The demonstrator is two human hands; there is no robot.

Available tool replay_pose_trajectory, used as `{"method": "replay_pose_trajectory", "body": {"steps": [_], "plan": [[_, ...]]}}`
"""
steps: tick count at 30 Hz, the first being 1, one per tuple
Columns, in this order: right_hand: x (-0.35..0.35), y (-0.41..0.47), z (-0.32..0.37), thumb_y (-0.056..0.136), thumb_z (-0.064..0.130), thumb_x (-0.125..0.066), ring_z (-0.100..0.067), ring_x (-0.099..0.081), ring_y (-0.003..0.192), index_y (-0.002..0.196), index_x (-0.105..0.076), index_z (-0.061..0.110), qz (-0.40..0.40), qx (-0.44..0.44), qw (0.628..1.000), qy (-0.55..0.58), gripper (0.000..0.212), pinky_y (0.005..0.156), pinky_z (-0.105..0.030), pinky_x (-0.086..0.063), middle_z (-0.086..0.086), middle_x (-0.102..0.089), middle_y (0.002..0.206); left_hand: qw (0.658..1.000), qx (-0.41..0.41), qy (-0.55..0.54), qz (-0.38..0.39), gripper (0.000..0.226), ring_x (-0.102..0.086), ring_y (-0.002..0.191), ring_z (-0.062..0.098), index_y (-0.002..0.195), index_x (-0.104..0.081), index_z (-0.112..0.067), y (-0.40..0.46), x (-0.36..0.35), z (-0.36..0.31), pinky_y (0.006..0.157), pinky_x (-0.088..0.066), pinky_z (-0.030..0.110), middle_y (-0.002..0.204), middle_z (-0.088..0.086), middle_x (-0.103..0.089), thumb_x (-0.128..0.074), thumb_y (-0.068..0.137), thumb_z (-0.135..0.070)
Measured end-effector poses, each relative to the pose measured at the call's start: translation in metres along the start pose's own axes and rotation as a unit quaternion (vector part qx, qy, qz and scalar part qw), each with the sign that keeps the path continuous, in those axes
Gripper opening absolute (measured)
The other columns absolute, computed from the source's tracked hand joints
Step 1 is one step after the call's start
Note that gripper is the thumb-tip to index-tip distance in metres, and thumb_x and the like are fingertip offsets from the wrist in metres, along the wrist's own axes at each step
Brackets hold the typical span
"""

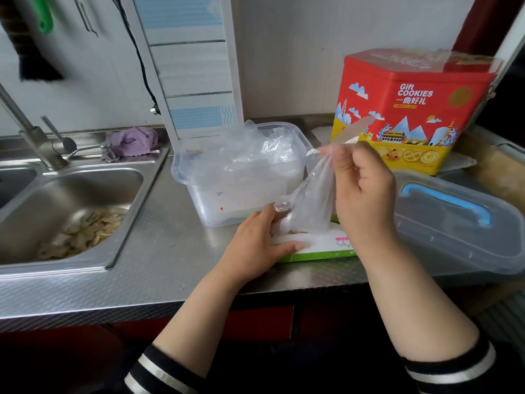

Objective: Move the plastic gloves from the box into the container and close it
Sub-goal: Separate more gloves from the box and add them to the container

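Note:
A flat white and green glove box (318,247) lies on the steel counter near its front edge. My left hand (257,243) rests on the box's left end and holds it down with the thumb along its top. My right hand (360,189) pinches a clear plastic glove (312,203) and holds it up above the box; the glove's lower end still hangs in the box's opening. Behind the box stands a clear plastic container (235,177) without its lid, with crumpled clear gloves inside. Its clear lid (460,220) with a blue handle lies to the right.
A red and yellow cookie tin (409,109) stands behind my right hand. A steel sink (71,211) with scraps in it lies at the left, with a tap (31,132) and a purple cloth (133,140) behind it. A white panel (193,66) leans on the wall.

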State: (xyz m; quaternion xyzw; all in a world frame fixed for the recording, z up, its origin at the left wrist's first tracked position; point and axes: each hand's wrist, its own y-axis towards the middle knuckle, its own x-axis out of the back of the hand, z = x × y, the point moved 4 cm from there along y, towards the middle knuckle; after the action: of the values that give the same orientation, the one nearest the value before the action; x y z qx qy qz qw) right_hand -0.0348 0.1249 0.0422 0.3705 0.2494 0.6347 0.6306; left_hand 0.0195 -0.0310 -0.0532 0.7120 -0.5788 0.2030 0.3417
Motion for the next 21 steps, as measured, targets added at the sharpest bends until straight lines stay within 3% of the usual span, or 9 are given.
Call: {"method": "replay_pose_trajectory", "body": {"steps": [2, 4, 6, 8, 10, 13, 15, 17, 21], "plan": [[0.002, 0.009, 0.004, 0.102, 0.027, -0.044, -0.008, -0.058, 0.080, 0.094, -0.067, 0.022, -0.007, -0.007, 1.000, -0.002, 0.025, 0.071, -0.021, -0.044, 0.006, -0.066, 0.087, 0.992, 0.000, -0.129, 0.009, 0.069, -0.054, 0.115, 0.006, 0.125, -0.048, -0.033, -0.003, 0.006, -0.007, 0.099, -0.043, 0.031, 0.114, -0.024, -0.056, -0.082, 0.067, -0.046], [0.003, 0.015, 0.009, 0.102, 0.025, -0.045, 0.003, -0.052, 0.069, 0.083, -0.055, 0.039, -0.009, -0.019, 1.000, 0.001, 0.026, 0.065, -0.013, -0.038, 0.020, -0.058, 0.072, 0.975, -0.035, -0.212, -0.060, 0.080, -0.055, 0.116, 0.007, 0.130, -0.047, -0.030, -0.006, 0.020, -0.022, 0.100, -0.045, 0.032, 0.123, -0.013, -0.058, -0.077, 0.063, -0.061], [0.001, 0.021, 0.015, 0.101, 0.023, -0.047, 0.003, -0.050, 0.061, 0.075, -0.049, 0.038, -0.002, -0.008, 1.000, 0.006, 0.030, 0.057, -0.011, -0.035, 0.014, -0.052, 0.061, 0.961, -0.087, -0.227, -0.131, 0.093, -0.054, 0.121, 0.010, 0.135, -0.043, -0.023, -0.008, 0.038, -0.046, 0.100, -0.045, 0.029, 0.129, -0.006, -0.057, -0.064, 0.064, -0.079], [-0.006, 0.025, 0.019, 0.099, 0.028, -0.049, -0.001, -0.057, 0.066, 0.082, -0.062, 0.027, 0.018, 0.010, 1.000, 0.011, 0.022, 0.059, -0.017, -0.043, 0.010, -0.060, 0.068, 0.954, -0.113, -0.243, -0.133, 0.098, -0.052, 0.126, 0.014, 0.139, -0.039, -0.021, -0.003, 0.054, -0.068, 0.101, -0.043, 0.029, 0.133, -0.002, -0.056, -0.055, 0.066, -0.084], [-0.016, 0.031, 0.021, 0.096, 0.034, -0.050, 0.003, -0.059, 0.071, 0.094, -0.070, 0.016, 0.051, 0.000, 0.999, 0.013, 0.027, 0.065, -0.014, -0.043, 0.017, -0.063, 0.077, 0.952, -0.088, -0.280, -0.090, 0.088, -0.057, 0.120, 0.015, 0.138, -0.040, -0.021, 0.007, 0.064, -0.081, 0.100, -0.046, 0.032, 0.126, 0.004, -0.062, -0.057, 0.073, -0.077], [-0.027, 0.038, 0.022, 0.096, 0.035, -0.052, 0.002, -0.059, 0.071, 0.093, -0.069, 0.022, 0.119, -0.031, 0.991, 0.054, 0.022, 0.066, -0.016, -0.044, 0.015, -0.065, 0.077, 0.957, -0.031, -0.281, -0.062, 0.054, -0.062, 0.085, 0.023, 0.122, -0.057, -0.021, 0.027, 0.076, -0.087, 0.092, -0.051, 0.045, 0.095, 0.017, -0.067, -0.072, 0.075, -0.045], [-0.029, 0.041, 0.023, 0.096, 0.042, -0.052, -0.001, -0.056, 0.060, 0.084, -0.065, 0.026, 0.147, -0.078, 0.982, 0.086, 0.024, 0.058, -0.022, -0.045, 0.010, -0.063, 0.069, 0.959, -0.020, -0.273, -0.073, 0.030, -0.058, 0.071, 0.016, 0.099, -0.066, -0.020, 0.034, 0.083, -0.087, 0.077, -0.052, 0.037, 0.077, 0.007, -0.065, -0.080, 0.076, -0.032], [-0.031, 0.043, 0.021, 0.087, 0.053, -0.053, -0.001, -0.046, 0.047, 0.084, -0.064, 0.024, 0.184, -0.136, 0.966, 0.118, 0.031, 0.050, -0.021, -0.039, 0.009, -0.055, 0.054, 0.956, -0.003, -0.276, -0.097, 0.011, -0.056, 0.059, 0.013, 0.087, -0.067, -0.016, 0.039, 0.090, -0.083, 0.065, -0.049, 0.028, 0.066, -0.004, -0.064, -0.073, 0.084, -0.025], [-0.032, 0.045, 0.007, 0.068, 0.056, -0.071, -0.004, -0.056, 0.058, 0.095, -0.069, 0.025, 0.347, -0.215, 0.911, 0.055, 0.042, 0.060, -0.024, -0.042, 0.003, -0.066, 0.067, 0.958, 0.031, -0.237, -0.158, 0.015, -0.040, 0.039, 0.008, 0.082, -0.066, -0.015, 0.046, 0.105, -0.073, 0.041, -0.037, 0.018, 0.056, -0.010, -0.057, -0.062, 0.094, -0.022]]}}
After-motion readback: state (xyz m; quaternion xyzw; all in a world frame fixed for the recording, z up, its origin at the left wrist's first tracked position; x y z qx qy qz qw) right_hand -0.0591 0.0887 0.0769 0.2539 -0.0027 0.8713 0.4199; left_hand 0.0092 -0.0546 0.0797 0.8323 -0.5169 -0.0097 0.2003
